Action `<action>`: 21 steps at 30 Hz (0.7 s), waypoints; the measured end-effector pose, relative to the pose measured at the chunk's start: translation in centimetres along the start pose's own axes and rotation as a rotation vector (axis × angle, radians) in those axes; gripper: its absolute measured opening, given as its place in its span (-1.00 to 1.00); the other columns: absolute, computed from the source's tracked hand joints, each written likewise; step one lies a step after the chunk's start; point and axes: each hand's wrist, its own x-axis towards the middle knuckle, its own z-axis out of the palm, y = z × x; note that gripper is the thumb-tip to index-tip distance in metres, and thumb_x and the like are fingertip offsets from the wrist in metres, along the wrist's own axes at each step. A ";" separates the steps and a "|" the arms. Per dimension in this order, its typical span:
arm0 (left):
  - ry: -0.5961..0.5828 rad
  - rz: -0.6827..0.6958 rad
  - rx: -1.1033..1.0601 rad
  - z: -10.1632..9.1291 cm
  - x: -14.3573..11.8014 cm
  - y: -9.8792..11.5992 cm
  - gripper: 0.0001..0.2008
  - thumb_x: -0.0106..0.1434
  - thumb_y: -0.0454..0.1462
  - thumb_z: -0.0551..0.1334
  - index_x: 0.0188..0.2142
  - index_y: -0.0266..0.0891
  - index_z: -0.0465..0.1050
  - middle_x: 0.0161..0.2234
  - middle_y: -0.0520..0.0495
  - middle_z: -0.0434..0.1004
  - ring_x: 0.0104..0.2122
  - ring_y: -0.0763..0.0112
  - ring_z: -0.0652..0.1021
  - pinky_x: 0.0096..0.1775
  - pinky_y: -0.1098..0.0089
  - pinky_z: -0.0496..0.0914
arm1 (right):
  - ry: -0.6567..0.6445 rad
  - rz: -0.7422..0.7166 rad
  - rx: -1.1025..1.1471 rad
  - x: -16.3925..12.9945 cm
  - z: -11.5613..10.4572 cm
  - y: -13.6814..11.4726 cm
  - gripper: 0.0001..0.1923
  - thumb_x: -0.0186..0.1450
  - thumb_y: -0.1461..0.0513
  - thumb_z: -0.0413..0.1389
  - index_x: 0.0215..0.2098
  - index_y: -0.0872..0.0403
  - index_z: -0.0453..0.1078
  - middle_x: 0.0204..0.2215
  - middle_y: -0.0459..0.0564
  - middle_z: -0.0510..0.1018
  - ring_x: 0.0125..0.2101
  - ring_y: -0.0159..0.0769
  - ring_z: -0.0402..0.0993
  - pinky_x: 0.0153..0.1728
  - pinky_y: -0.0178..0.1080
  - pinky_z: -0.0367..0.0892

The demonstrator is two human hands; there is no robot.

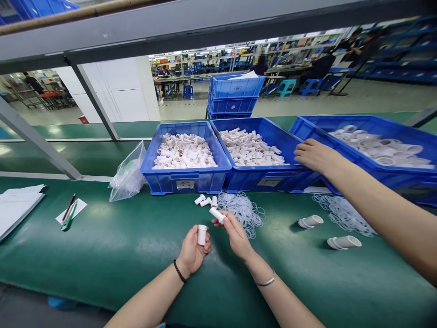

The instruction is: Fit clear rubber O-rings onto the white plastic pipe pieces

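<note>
My left hand (194, 250) is closed around a white plastic pipe fitting (202, 235), held upright with its wider collar on top. Just right of it, my right hand (237, 234) pinches a narrower white fitting (217, 215), tilted, its upper end pointing left. The two pieces are apart. Beyond my right fingers lie several small white fittings (205, 202) and a heap of clear rings (241, 209). Behind these stand a blue bin (186, 175) and a second blue bin (262, 172), both holding many small white fittings.
A co-worker's hand (312, 155) reaches in from the right over the second bin's edge. Two larger fittings (310, 222) and more rings (343, 214) lie at right, before a third blue bin (392, 175). A plastic bag (128, 175), pens (69, 213) and papers (18, 207) are left.
</note>
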 end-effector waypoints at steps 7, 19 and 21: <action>-0.020 0.032 0.028 0.0 0.0 -0.1 -0.72 0.20 -0.10 0.22 -0.29 -0.27 0.26 -0.50 0.05 0.33 -0.60 0.56 0.31 -0.47 0.46 0.11 | 0.012 -0.015 -0.061 -1.9 -0.4 -1.5 -0.63 0.39 -0.01 -0.04 -0.06 0.09 0.35 -0.17 0.03 0.48 -0.21 -0.24 0.44 -0.17 -0.14 0.40; -0.029 0.068 0.045 -0.3 -0.1 -0.2 -0.72 0.18 -0.13 0.25 -0.25 -0.27 0.28 -0.45 0.02 0.36 -0.57 0.53 0.33 -0.43 0.44 0.15 | 0.238 0.022 0.075 -3.2 -18.0 -4.3 -0.37 0.38 -0.05 -0.50 -0.23 -0.22 0.42 -0.40 -0.06 0.49 -0.40 -0.52 0.42 -0.38 -0.38 0.30; -0.028 0.077 0.063 -0.4 0.0 -0.3 -0.70 0.18 -0.11 0.25 -0.24 -0.27 0.28 -0.44 0.02 0.36 -0.57 0.54 0.32 -0.43 0.44 0.16 | 0.138 -0.037 0.052 -3.3 -18.1 -3.1 -0.31 0.37 -0.06 -0.56 -0.19 -0.18 0.40 -0.40 -0.05 0.47 -0.43 -0.48 0.42 -0.45 -0.38 0.30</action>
